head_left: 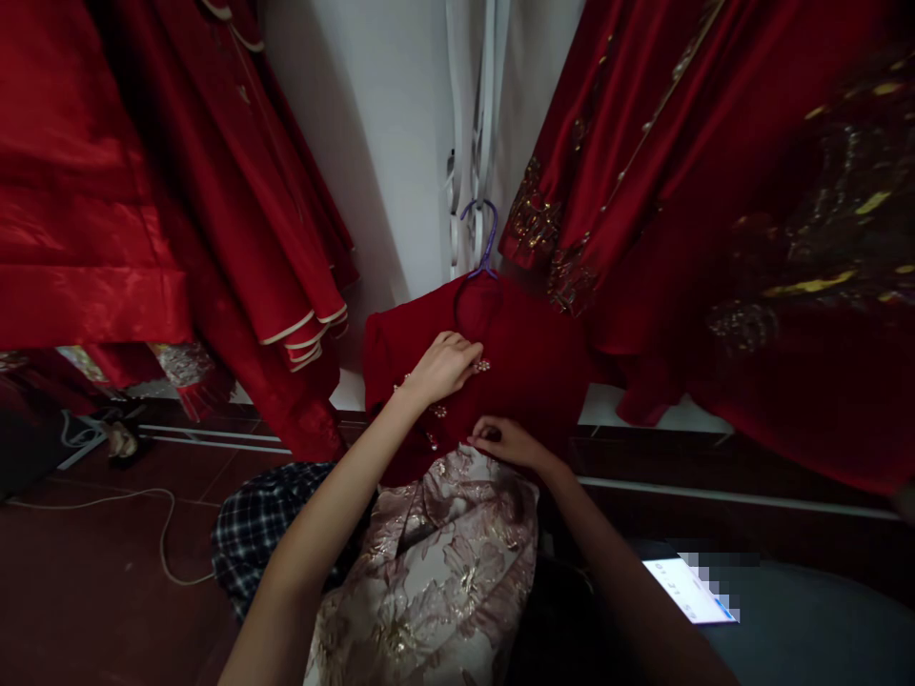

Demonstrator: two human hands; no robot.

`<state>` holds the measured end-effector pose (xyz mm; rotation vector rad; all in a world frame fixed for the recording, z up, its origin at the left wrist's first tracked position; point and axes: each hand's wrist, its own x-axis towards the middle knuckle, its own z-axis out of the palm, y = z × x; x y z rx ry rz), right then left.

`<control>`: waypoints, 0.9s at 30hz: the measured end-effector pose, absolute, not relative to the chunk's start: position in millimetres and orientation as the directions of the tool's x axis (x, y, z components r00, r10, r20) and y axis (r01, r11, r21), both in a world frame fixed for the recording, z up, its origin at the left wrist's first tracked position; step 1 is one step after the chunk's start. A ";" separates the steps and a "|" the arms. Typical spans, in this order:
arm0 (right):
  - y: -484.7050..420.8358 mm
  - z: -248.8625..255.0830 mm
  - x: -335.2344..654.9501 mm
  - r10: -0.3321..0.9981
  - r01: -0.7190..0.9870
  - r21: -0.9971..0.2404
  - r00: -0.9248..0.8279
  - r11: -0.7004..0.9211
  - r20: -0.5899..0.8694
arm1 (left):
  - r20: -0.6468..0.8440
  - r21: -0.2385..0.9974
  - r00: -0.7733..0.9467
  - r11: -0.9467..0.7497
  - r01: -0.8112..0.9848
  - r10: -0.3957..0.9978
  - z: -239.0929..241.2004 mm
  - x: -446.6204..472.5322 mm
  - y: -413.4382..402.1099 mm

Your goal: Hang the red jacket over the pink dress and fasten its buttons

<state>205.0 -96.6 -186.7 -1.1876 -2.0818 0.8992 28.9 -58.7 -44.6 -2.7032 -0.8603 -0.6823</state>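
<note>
Red and matte is the garment [536, 333], hung by its top edge from a purple hanger [487, 270], whose hook is at a white metal stand [487, 95]. On its front, the left hand [449, 367] pinches the cloth just beside a beaded flower [484, 366]; the right hand [509, 443], lower, has its fingers curled toward the thumb — whether something thin is between them, I cannot tell. In my judgement, a hard pull could slip the hook from the stand, because only this hook seems to carry the weight; a bead could also come off if its thread is weak, and the dim light makes mistakes more probable. Below is a flowered cloth [443, 581], with a plaid cloth [268, 514] to its left. Red clothes [86, 171] hang before the white wall [407, 86] on both sides; on the dark reddish floor [92, 572] runs a pale cable [170, 534] — and a lit screen [682, 586] is at lower right.
</note>
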 end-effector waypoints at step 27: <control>-63.3 -64.6 259.2 0.660 0.874 -0.462 0.258 0.152 0.706 | 0.762 0.406 -0.116 -0.330 0.852 0.637 -69.2 -23.4 -36.0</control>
